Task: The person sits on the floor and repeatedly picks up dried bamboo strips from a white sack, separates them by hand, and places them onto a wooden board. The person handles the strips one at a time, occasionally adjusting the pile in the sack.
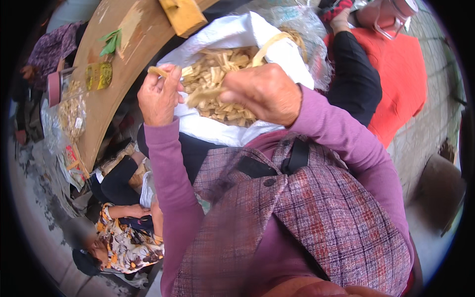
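My left hand pinches a narrow tan strip between thumb and fingers, over the left rim of a white woven sack. Closed around another flat tan strip, my right hand is above the sack's right side; motion blurs the strip's end. A longer tan band runs from behind this hand over the sack's rim; whether it joins the held strip I cannot tell. Inside the open sack lie many short folded tan pieces, partly hidden by my hands.
A curved wooden tabletop at left carries a yellow wooden block, a green leaf and a yellow packet. Clear plastic lies beyond the sack. At right are red cloth and a pink mug. Another person sits lower left.
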Available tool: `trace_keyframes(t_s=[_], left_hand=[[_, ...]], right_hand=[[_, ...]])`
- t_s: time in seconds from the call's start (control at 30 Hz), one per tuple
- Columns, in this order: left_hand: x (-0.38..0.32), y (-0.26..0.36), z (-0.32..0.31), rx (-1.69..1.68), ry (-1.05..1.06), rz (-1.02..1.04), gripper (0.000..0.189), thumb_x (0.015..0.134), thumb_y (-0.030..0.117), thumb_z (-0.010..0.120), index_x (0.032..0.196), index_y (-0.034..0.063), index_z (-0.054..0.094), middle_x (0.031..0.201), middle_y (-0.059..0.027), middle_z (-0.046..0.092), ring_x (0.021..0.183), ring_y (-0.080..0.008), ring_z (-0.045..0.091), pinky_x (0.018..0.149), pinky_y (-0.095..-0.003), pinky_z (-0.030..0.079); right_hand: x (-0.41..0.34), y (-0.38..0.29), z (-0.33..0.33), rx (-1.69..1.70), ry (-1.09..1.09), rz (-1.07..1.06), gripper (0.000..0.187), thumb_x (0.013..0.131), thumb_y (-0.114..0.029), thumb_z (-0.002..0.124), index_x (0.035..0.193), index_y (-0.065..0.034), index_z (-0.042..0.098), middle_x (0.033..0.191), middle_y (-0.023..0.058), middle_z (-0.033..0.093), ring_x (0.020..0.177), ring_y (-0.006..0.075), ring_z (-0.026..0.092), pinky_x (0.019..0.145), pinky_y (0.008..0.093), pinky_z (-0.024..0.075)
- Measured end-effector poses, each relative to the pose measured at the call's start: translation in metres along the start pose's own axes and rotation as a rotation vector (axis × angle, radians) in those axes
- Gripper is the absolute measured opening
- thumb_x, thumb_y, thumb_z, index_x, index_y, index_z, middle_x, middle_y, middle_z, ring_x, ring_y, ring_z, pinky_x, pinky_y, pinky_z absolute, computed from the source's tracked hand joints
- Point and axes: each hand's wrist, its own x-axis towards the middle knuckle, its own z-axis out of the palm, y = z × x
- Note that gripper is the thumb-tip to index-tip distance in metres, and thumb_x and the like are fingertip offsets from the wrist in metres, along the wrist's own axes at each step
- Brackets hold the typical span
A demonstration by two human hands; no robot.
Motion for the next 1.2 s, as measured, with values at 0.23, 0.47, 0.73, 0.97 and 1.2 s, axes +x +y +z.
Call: trace_keyframes(t_s=[0.23, 0.47, 0.73, 0.97, 1.2], left_hand=[[-0.042, -0.046, 0.031, -0.177, -0.181, -0.308, 0.037, 0.092, 0.032, 0.053, 0.108, -0.0012, 0.046, 0.081, -0.0163, 0.064, 0.057, -0.0099, 0.057, 0.054, -0.024, 0.05], [-0.044, -0.033, 0.053, -0.942, -0.752, -0.73, 0.04, 0.097, 0.033, 0.042, 0.113, -0.003, 0.048, 0.074, -0.0056, 0.053, 0.057, -0.0078, 0.046, 0.052, -0.0204, 0.043], [-0.083, 0.002, 0.051, -0.488, -0.513, -0.239, 0.025, 0.09, 0.02, 0.058, 0.107, 0.0014, 0.052, 0.079, -0.0047, 0.058, 0.066, -0.0091, 0.055, 0.058, -0.02, 0.043], [-0.097, 0.02, 0.053, 0.512, -0.041, 0.68, 0.008, 0.082, 0.004, 0.064, 0.087, -0.0003, 0.06, 0.087, -0.0102, 0.059, 0.069, -0.0142, 0.053, 0.064, -0.0259, 0.044], [-0.093, 0.016, 0.062, 0.596, -0.157, 0.882, 0.009, 0.082, 0.005, 0.064, 0.086, 0.0007, 0.058, 0.092, -0.0128, 0.059, 0.076, -0.0182, 0.059, 0.071, -0.0279, 0.046]], right_hand=[[-0.036, -0.035, 0.049, 0.237, -0.012, -0.116, 0.022, 0.081, -0.026, 0.063, 0.074, -0.0097, 0.051, 0.063, 0.0064, 0.052, 0.059, 0.0248, 0.057, 0.052, 0.0361, 0.0443], [-0.049, -0.059, 0.046, 0.495, -0.333, -0.014, 0.025, 0.089, -0.025, 0.054, 0.076, -0.0043, 0.05, 0.065, 0.0109, 0.051, 0.065, 0.0299, 0.056, 0.058, 0.0399, 0.0427], [-0.037, -0.033, 0.032, 0.34, 0.549, 0.094, 0.017, 0.09, -0.017, 0.052, 0.086, -0.0013, 0.057, 0.074, 0.0125, 0.053, 0.069, 0.0281, 0.055, 0.062, 0.0355, 0.0432], [-0.036, -0.031, 0.02, 0.388, 0.312, 0.312, 0.03, 0.092, -0.025, 0.048, 0.075, -0.0017, 0.055, 0.06, 0.0094, 0.049, 0.053, 0.0233, 0.051, 0.052, 0.0317, 0.0404], [-0.046, -0.005, 0.005, 0.4, -0.031, 0.144, 0.033, 0.088, -0.039, 0.049, 0.084, -0.0063, 0.056, 0.067, 0.0147, 0.057, 0.061, 0.0342, 0.057, 0.055, 0.0414, 0.0426]])
